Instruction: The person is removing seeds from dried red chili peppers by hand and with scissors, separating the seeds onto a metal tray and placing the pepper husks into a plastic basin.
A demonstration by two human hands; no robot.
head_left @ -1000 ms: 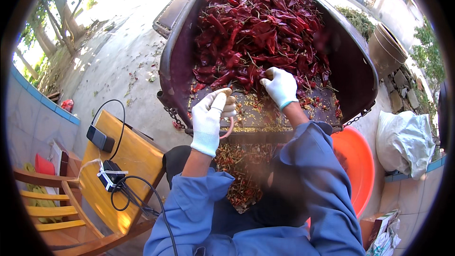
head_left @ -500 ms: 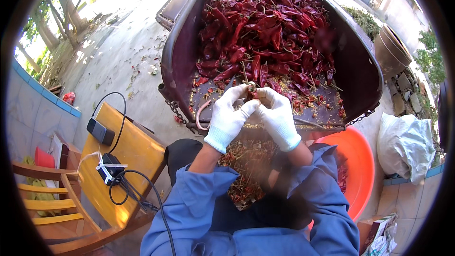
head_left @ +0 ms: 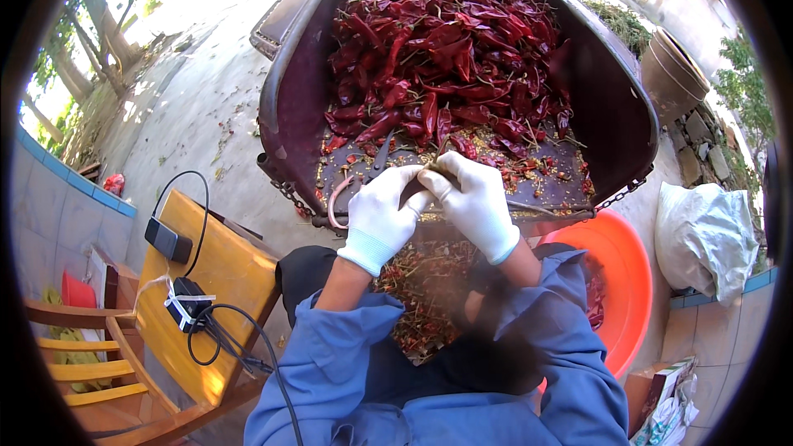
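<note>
My two hands, in white knit gloves, meet above the front edge of a cart bed. My left hand (head_left: 380, 216) is closed with its thumb and fingers pinched. My right hand (head_left: 477, 202) is pinched too, its fingertips touching those of the left. Between them is a dried red chili pepper (head_left: 415, 188), mostly hidden by the gloves; a thin stem seems to stick up by the right fingers. Beyond lies a large heap of dried red chilies (head_left: 450, 49). Cutters with a pinkish handle (head_left: 334, 201) lie on the bed left of my left hand.
The dark metal cart (head_left: 275, 95) has chained sides. Seeds and chili scraps litter its bed. Cut stems (head_left: 417, 289) lie below my hands. An orange basin (head_left: 632, 272) stands at right, near a white sack (head_left: 706, 239). A wooden chair (head_left: 235, 264) bears black adapters and cables.
My pinched hands have turned slightly, and the chili that showed between the fingertips is now mostly covered. The view has shifted a little, moving the cart leftward and up.
</note>
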